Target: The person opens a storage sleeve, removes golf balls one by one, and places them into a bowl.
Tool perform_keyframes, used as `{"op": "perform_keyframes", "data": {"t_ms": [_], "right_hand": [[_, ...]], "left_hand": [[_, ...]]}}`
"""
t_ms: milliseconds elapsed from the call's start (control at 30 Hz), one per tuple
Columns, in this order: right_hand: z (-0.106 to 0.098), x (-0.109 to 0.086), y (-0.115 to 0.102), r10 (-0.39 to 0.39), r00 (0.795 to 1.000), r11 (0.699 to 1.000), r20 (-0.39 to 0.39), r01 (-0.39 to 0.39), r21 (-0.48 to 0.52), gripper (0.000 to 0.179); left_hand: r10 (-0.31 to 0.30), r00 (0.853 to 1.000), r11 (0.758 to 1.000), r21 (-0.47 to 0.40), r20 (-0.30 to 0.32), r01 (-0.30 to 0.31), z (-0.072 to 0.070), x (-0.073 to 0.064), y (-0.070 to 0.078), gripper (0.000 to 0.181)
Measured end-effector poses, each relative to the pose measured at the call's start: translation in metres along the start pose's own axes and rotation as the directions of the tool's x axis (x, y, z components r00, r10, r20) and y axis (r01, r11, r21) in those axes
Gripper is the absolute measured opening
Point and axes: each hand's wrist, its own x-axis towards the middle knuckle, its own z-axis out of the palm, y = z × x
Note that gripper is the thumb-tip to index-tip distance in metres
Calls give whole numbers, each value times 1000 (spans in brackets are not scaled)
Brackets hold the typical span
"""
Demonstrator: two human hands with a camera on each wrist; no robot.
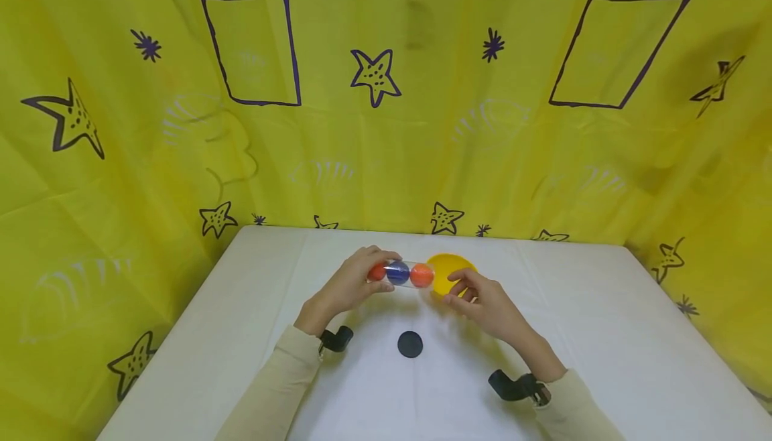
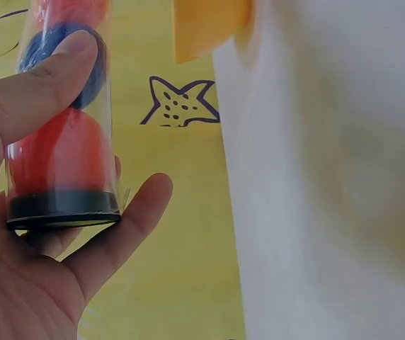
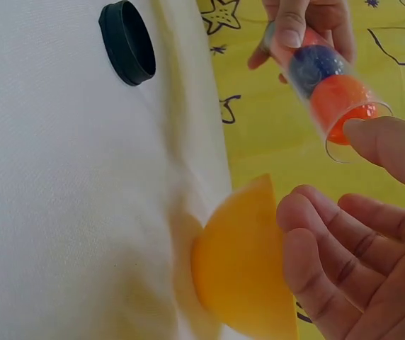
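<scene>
My left hand grips a clear tube, its thumb lying along the side. Inside sit a red ball, a blue ball and an orange ball in a row. A black cap closes the end by my left palm; the far end is uncapped and points to the right. My right hand, fingers loosely bent and holding nothing, is beside that uncapped end. A yellow bowl stands on the table near both, partly covered by my right fingers.
A loose black cap lies on the white table, between my forearms. Yellow curtains printed with stars hang around the table's back and sides. Each wrist wears a black camera mount.
</scene>
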Motion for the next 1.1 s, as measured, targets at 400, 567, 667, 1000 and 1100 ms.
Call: {"op": "perform_keyframes", "data": {"t_ms": [400, 567, 667, 1000, 1100], "right_hand": [[6, 2, 4, 21, 998, 994, 65, -28, 107, 42], [8, 2, 5, 17, 997, 992, 76, -26, 124, 43], [8, 1, 6, 3, 997, 990, 80, -14, 142, 42], [9, 0, 3, -26, 997, 985, 78, 12, 173, 43], [8, 0, 3, -18, 997, 986, 71, 5, 167, 43]], "left_hand": [[16, 1000, 1000, -17, -5, -17, -1, -1, 9, 49], [23, 1000, 1000, -10, -13, -23, -1, -1, 11, 49], [34, 999, 999, -1, -22, -34, 0, 0, 12, 49], [30, 999, 1000, -6, -26, -30, 1, 0, 11, 49], [41, 999, 999, 0, -32, -41, 1, 0, 11, 49]]}}
